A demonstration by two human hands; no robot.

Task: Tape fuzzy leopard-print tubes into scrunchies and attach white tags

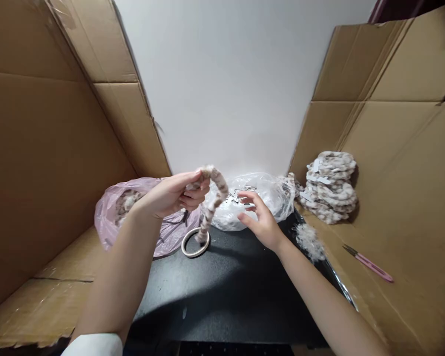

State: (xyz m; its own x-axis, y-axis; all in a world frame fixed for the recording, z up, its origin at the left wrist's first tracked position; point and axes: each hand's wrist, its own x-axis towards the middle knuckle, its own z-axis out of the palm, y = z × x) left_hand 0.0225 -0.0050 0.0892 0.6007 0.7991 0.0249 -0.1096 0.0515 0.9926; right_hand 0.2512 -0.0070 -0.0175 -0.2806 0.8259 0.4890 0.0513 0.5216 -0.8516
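Note:
My left hand (pixel 187 194) is closed around one end of a fuzzy, brown-and-white spotted strip (pixel 219 190). The strip arches up and hangs down to the right of that hand, its lower end over a cream-coloured ring (pixel 195 243) on the black table. Whether the strip touches the ring is unclear. To the right, my right hand (pixel 257 217) has its fingers apart and curved, holding nothing, in front of a clear plastic bag (pixel 282 198) with small white pieces in it.
A pink plastic bag (pixel 109 210) with fuzzy material lies at the left. Stacked fuzzy bundles with white tags (pixel 332 188), a white fluffy tuft (pixel 309 242) and pink-handled snips (pixel 373 265) are on the right. Cardboard walls (pixel 40 123) flank the black table (pixel 222 287).

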